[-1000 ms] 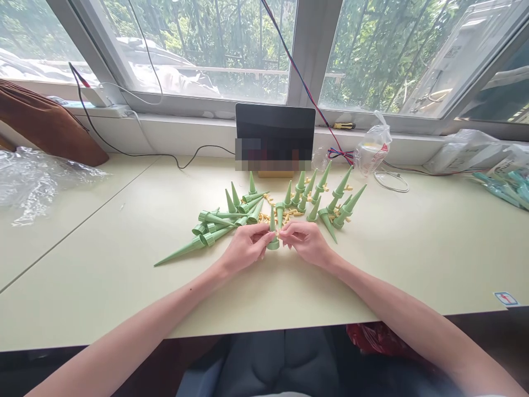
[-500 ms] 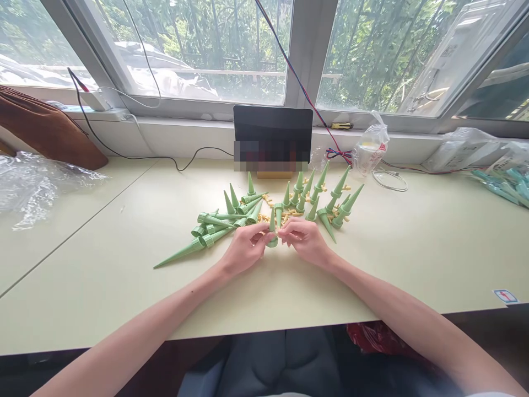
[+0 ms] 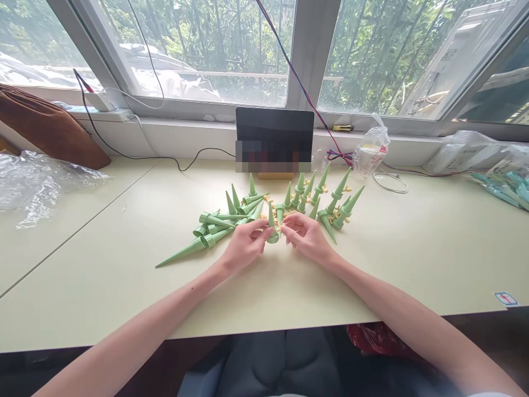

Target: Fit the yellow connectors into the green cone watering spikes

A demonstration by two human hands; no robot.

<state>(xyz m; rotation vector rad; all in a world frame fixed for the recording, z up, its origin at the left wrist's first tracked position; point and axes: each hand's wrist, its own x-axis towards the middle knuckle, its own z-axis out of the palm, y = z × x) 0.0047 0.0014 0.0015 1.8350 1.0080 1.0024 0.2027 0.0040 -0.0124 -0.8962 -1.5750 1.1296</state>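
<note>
"Checking grips: what did each hand have?"

"Left hand (image 3: 247,245) pinched a green watering spike (image 3: 271,216) near its collar, point up, front-centre; couldn't tell if it touched the table. Right hand (image 3: 308,238) had fingertips together just beside that spike, apparently on a small yellow valve (image 3: 280,226), mostly hidden."

"Failure modes?"

"My read: off-axis push from the right, and the valve could have slipped into the yellow valves (image 3: 290,212) behind. Loose left pinch, and the spike could have twisted. Another spike (image 3: 280,211) sat just behind, tip toward the hands; a knuckle could have knocked it."

"Clearances?"

"Tight left: spike pile (image 3: 217,221) beside the hand. Tight right: upright spikes (image 3: 322,184) near the knuckles. Tablet (image 3: 275,129) bounded the back. Best room was toward the front edge of the table (image 3: 289,300), well apart from the fingers, so a dropped part probably wouldn't have gone over."
</note>
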